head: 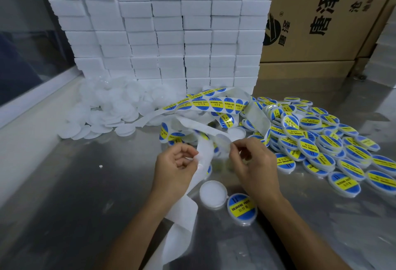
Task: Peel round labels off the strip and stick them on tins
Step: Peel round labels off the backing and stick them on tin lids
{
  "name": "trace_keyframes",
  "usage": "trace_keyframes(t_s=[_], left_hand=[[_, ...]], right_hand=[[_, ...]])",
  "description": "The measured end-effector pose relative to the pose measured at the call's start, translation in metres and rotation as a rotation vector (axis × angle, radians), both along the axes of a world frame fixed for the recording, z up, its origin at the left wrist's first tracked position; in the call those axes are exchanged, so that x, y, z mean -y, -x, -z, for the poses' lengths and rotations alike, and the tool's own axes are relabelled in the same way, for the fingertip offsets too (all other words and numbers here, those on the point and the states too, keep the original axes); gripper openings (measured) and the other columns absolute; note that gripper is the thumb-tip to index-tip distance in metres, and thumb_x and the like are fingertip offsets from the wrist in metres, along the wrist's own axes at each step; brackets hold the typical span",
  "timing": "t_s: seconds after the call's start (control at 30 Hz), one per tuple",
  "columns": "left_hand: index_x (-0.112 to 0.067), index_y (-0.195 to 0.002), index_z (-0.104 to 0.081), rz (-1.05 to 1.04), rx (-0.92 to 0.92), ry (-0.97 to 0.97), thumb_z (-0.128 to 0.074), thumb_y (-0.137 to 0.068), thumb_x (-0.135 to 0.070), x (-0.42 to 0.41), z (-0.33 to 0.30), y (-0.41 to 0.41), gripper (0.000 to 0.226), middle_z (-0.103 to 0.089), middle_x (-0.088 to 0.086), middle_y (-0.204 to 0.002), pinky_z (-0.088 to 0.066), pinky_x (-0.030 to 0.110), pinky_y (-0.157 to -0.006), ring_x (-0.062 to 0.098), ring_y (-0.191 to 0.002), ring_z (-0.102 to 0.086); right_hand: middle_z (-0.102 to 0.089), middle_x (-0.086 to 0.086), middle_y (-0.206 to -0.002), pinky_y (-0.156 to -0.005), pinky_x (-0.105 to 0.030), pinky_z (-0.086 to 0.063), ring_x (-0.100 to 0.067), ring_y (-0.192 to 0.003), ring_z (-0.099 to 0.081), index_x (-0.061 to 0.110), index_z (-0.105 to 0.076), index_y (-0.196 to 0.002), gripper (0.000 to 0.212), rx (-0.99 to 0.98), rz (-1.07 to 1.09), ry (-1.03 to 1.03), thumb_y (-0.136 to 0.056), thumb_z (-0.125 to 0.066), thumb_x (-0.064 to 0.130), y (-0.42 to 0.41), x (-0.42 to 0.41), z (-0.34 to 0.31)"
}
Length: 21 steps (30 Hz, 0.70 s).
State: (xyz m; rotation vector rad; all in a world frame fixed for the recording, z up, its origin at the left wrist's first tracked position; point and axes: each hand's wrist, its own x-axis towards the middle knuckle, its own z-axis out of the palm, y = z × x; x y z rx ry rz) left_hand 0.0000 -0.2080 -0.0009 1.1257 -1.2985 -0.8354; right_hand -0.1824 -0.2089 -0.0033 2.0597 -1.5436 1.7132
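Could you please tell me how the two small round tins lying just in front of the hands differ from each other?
The left tin has a bare, plain white top, while the right tin carries a blue and yellow round label reading SOLDERING PASTE. The left tin lies nearer the white backing strip; the right tin lies under the right forearm's side. Both are round, lie flat on the metal table, touch each other, and neither is held.

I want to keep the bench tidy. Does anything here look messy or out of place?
The white paper label strip lies twisted and tangled over the metal table; its empty backing trails loosely toward the near edge. Nothing looks spilled.
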Motion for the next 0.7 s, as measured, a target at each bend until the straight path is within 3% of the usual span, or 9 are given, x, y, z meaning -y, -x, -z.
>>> trace_keyframes(t_s=[0.17,0.33,0.43,0.5,0.6,0.7], left_hand=[[-0.019,-0.077,-0.062,-0.103,0.010,-0.026,-0.070,-0.076,0.009,0.008,0.006,-0.011,0.030,-0.069,-0.014,-0.071,-0.050,0.012,-0.062,0.002,-0.061,-0.063],[-0.026,-0.068,-0.060,-0.344,0.055,0.031,-0.077,-0.078,-0.016,0.021,0.010,-0.029,0.022,-0.065,-0.012,-0.063,-0.047,0.012,-0.055,0.001,-0.054,-0.056],[-0.026,-0.069,-0.057,-0.531,0.126,0.013,-0.070,-0.081,-0.014,0.035,0.011,-0.051,0.022,-0.060,-0.009,-0.061,-0.044,0.024,-0.061,0.006,-0.057,-0.055],[-0.020,-0.083,-0.061,-0.621,0.229,-0.057,-0.066,-0.081,-0.010,0.046,0.012,-0.066,0.011,-0.064,0.001,-0.082,-0.043,0.029,-0.070,0.019,-0.071,-0.060],[-0.014,-0.116,-0.060,-0.631,0.419,-0.137,-0.065,-0.080,-0.009,0.066,0.014,-0.085,0.037,-0.048,0.014,-0.125,-0.042,0.036,-0.096,0.029,-0.107,-0.054],[-0.015,-0.134,-0.051,-0.607,0.516,-0.231,-0.064,-0.083,-0.014,0.085,0.011,-0.098,0.053,-0.034,0.015,-0.142,-0.033,0.038,-0.108,0.031,-0.131,-0.037]], right_hand=[[-0.067,0.008,-0.072,-0.063,-0.033,-0.053,-0.010,-0.064,-0.062,0.013,-0.069,-0.085,0.006,0.270,0.022,-0.079,-0.087,-0.069,0.008,0.008,0.004,0.002],[-0.070,0.007,-0.075,-0.068,-0.033,-0.057,-0.011,-0.069,-0.067,0.011,-0.071,-0.089,0.005,0.425,-0.014,-0.138,-0.090,-0.067,0.010,0.008,0.004,-0.001],[-0.072,0.003,-0.078,-0.072,-0.032,-0.058,-0.015,-0.074,-0.070,0.010,-0.072,-0.089,0.005,0.454,-0.052,-0.137,-0.089,-0.068,0.008,0.006,0.003,-0.004],[-0.073,0.004,-0.079,-0.073,-0.029,-0.058,-0.013,-0.075,-0.070,0.010,-0.073,-0.089,0.005,0.453,-0.065,-0.128,-0.088,-0.070,0.007,0.005,0.002,-0.006],[-0.073,0.002,-0.080,-0.074,-0.026,-0.057,-0.012,-0.075,-0.070,0.010,-0.075,-0.088,0.006,0.480,-0.086,-0.118,-0.086,-0.073,0.005,0.003,0.003,-0.007],[-0.073,0.003,-0.082,-0.074,-0.025,-0.056,-0.012,-0.076,-0.070,0.012,-0.075,-0.089,0.009,0.466,-0.105,-0.092,-0.084,-0.074,0.004,0.003,0.003,-0.006]])
